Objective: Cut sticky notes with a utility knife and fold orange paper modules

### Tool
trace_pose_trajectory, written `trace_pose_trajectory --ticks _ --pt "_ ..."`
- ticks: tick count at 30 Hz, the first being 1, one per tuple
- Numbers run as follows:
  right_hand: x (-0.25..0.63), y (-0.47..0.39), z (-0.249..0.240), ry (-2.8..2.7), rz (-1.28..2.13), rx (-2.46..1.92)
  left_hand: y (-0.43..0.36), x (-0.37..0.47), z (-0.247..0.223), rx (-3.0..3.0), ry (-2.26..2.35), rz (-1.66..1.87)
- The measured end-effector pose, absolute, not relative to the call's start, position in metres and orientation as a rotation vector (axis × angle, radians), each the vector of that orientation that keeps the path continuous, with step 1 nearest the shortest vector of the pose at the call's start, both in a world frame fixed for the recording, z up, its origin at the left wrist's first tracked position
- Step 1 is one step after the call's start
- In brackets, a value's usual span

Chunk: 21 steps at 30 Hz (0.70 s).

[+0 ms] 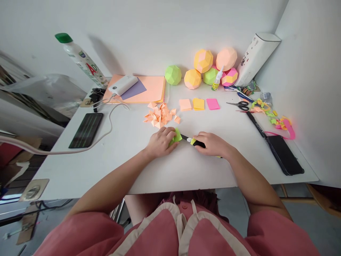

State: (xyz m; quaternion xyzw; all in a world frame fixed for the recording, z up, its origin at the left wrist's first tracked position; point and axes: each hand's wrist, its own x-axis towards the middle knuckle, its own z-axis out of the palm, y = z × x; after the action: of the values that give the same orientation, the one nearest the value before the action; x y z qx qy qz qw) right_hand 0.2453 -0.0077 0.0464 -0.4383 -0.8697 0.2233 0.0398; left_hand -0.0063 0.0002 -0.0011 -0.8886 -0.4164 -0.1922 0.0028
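Near the middle of the white table [170, 174], my left hand [161, 141] is closed on a folded green paper [178, 135], and its fingers cover part of it. My right hand [211, 143] grips the yellow-and-black handle of a utility knife [195, 142]. The dark blade points left and its tip is at the green paper; whether it has entered a fold I cannot tell. A pile of folded peach paper pieces [160, 115] lies just beyond my left hand. Behind the knife are small stacks of peach [185, 104], orange [198, 104] and pink paper [213, 104].
Several faceted paper balls [203, 61] and a glue bottle [217, 79] stand along the wall. Scissors [241, 105], paper scraps [279, 121] and a black case [283, 154] lie at right. At left are a phone [86, 130], a cable [106, 134], a power bank [123, 84] and a spray can [82, 60].
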Motion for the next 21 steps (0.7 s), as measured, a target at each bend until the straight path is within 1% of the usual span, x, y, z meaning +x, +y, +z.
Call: trace_pose_trajectory --ticks 21 --pt "0.2442 -0.0092 0.0487 -2.682 0.673 -1.368 0.0008 -0.0058 -0.0045 -2.745 -1.303 -0.634"
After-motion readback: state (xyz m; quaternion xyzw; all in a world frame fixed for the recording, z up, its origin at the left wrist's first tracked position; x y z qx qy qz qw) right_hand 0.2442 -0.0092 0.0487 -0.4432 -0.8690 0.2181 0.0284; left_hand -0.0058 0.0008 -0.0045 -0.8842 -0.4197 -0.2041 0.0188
